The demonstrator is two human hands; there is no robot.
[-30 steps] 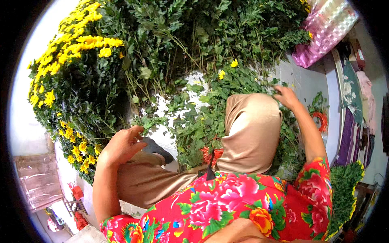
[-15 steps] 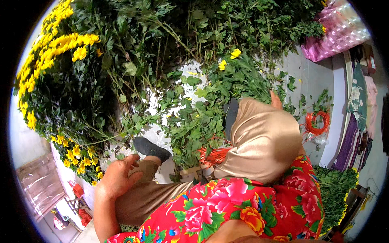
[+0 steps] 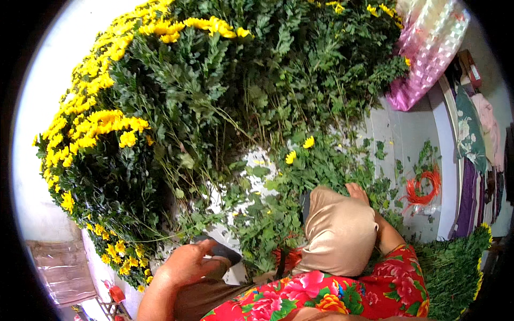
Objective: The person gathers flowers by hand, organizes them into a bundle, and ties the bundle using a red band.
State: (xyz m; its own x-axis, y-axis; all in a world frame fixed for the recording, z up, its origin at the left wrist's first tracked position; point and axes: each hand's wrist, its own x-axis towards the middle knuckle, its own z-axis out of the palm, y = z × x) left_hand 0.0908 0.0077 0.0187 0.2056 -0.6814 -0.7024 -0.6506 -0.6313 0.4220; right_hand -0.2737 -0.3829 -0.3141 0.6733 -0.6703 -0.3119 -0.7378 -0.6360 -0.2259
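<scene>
Heaped yellow chrysanthemum stems with dark green leaves [image 3: 160, 134] are covering the pale floor. Just below that heap, the left hand [image 3: 184, 262] is resting on the knee, fingers loosely spread, holding nothing. Right of the heap, the right hand [image 3: 357, 191] is reaching into loose leafy cuttings [image 3: 326, 166]; its grip cannot be made out.

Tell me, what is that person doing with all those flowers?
A person sits on the floor among heaps of yellow chrysanthemum stems. The left hand rests open above the left knee, near a dark shoe, holding nothing. The right hand reaches past the right knee into loose leafy stems on the floor. A coil of red ties lies to the right.
</scene>
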